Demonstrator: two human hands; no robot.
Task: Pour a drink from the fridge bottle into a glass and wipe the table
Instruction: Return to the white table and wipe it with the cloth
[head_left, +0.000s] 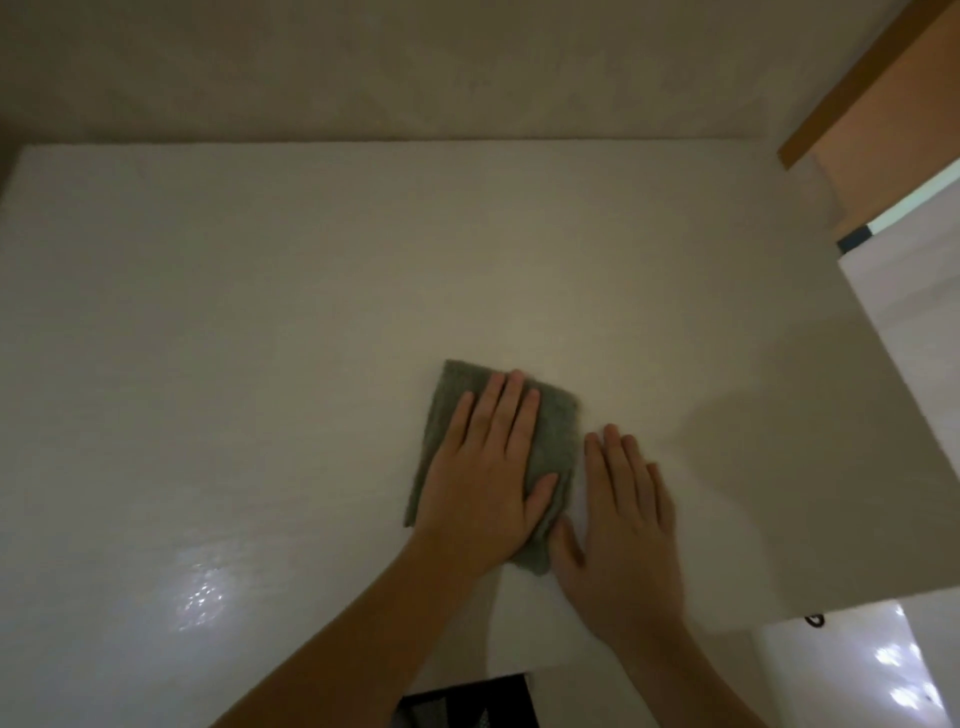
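A pale wall (363, 67) backs the wide white table (234, 322), whose glossy top catches a glare patch near my left forearm. A wooden-edged unit (883, 104) stands at the right. On the table lies the folded grey-green cloth (553, 431); my left hand (483, 483) presses it flat, fingers extended, and my right hand (623, 530) rests open-palmed just beside it.

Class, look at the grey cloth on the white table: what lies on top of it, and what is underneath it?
The left hand lies flat on the grey cloth. The cloth rests on the white table; the tabletop beneath it is covered, so any spill there cannot be seen.
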